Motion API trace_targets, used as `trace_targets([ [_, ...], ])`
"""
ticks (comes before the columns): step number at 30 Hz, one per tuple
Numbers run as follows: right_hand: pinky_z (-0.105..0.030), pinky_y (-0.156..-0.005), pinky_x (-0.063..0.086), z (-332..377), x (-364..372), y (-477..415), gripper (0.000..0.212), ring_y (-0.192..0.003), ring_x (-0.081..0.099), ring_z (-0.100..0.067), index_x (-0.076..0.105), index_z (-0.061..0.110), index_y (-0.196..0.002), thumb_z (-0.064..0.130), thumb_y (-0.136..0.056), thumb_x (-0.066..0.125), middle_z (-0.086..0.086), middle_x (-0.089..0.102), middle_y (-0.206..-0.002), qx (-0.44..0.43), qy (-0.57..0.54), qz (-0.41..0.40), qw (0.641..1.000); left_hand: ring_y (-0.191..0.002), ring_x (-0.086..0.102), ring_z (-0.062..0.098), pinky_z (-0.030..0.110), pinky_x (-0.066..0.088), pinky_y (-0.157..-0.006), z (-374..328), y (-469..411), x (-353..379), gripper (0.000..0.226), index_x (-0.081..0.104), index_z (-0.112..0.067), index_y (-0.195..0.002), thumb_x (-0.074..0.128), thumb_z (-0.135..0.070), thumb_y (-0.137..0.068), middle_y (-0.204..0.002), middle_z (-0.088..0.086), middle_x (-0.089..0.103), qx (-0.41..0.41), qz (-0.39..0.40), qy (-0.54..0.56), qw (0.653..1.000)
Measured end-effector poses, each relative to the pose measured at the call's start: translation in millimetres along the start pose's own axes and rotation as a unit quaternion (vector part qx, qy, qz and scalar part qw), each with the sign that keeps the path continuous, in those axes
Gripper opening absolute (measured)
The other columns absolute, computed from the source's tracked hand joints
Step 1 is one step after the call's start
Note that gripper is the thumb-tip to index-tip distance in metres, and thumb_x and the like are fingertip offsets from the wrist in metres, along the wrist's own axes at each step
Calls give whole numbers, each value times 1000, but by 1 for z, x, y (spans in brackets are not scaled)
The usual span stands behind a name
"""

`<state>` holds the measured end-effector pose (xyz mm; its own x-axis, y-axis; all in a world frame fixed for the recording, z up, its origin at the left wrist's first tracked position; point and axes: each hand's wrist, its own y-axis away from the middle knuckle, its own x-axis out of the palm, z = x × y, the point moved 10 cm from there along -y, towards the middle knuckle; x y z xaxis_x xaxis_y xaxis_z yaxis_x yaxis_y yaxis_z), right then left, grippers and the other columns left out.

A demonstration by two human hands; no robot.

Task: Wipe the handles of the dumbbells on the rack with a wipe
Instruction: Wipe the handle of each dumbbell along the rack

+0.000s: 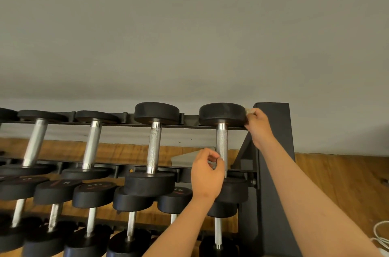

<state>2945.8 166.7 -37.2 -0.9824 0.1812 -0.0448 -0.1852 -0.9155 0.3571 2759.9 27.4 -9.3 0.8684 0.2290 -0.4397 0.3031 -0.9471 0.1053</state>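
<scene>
Our right hand pinched the wipe against the far end of the rightmost dumbbell on the rack; our left hand, lower down, curled its fingers on that dumbbell's handle.

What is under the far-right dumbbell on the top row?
Below the far-right dumbbell sits a lower-row dumbbell, its chrome handle showing. The left hand and wrist cover part of both dumbbells' near heads.
</scene>
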Motion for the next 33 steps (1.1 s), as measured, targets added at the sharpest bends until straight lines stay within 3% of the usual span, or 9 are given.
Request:
trace_targets([
  [2, -34, -91, 50, -1, 2, -3, 17, -98, 58, -19, 57, 8, -104, 11, -101, 41, -8, 60, -99, 6, 1, 4, 1000, -83, 59, 4, 5, 44, -67, -1, 0, 0, 8, 61, -20, -89, 64, -13, -88, -89, -9, 62, -1, 1, -2, 1000],
  [6, -24, -85, 52, -12, 2, 3, 15, -107, 60, -19, 56, 10, -112, 10, -100, 47, -11, 61, -112, 26, -20, 23, 999, -83, 59, 5, 5, 45, -68, -2, 0, -1, 8, 61, -19, -89, 65, -12, -88, -90, -7, 62, 2, 0, -3, 1000],
  [12, -32, -90, 52, -14, -6, 14, 11, -103, 61, -22, 60, 8, -104, 7, -96, 53, -12, 62, -104, 5, 53, 2, 999, -85, 59, 6, 3, 44, -67, -2, 0, 0, 6, 61, -16, -90, 65, -12, -88, -92, -6, 62, 4, 6, -3, 1000],
  [17, -21, -72, 46, 4, -19, 41, 12, -86, 61, -16, 63, 6, -92, 15, -96, 55, -10, 65, -91, -109, 102, -90, 985, -85, 59, 5, 3, 44, -68, -2, -1, 0, 6, 61, -17, -90, 65, -13, -88, -93, -7, 62, 7, 4, -4, 1000],
  [19, -18, -72, 45, 25, -15, 47, 13, -82, 59, -11, 63, 8, -90, 17, -97, 55, -9, 65, -90, -152, 88, -101, 979, -84, 59, 4, 3, 44, -67, -2, -1, 0, 6, 61, -18, -90, 65, -13, -88, -92, -8, 61, 6, 4, -3, 1000],
  [23, -22, -80, 52, 54, -3, 43, 14, -90, 63, -3, 65, 7, -93, 18, -97, 55, 4, 68, -95, -180, 74, -71, 978, -83, 59, 4, 3, 44, -67, -1, 0, 0, 7, 60, -19, -89, 65, -14, -88, -89, -9, 61, 7, 2, -4, 1000],
  [25, -15, -88, 49, 50, -2, 55, 11, -106, 62, -4, 65, 7, -95, 12, -96, 55, 7, 67, -109, -203, 75, -71, 974, -83, 59, 5, 5, 44, -68, -1, -1, 0, 9, 60, -20, -88, 65, -13, -87, -88, -9, 61, 10, 3, 2, 1000],
  [28, -14, -102, 41, 48, 6, 73, 17, -123, 52, -1, 68, 9, -104, 3, -95, 55, 5, 59, -131, -252, 77, -57, 963, -83, 58, 4, 7, 45, -70, -2, -1, 0, 11, 59, -23, -85, 63, -13, -88, -86, -9, 60, 18, 1, 7, 1000],
  [33, -24, -107, 41, 88, 37, 73, 21, -123, 55, -11, 69, 5, -108, -1, -93, 57, -4, 61, -130, -340, 179, -21, 923, -81, 55, 3, 8, 44, -69, -4, 2, -6, 17, 55, -25, -81, 56, -13, -93, -81, -9, 59, 29, -27, 9, 999],
])
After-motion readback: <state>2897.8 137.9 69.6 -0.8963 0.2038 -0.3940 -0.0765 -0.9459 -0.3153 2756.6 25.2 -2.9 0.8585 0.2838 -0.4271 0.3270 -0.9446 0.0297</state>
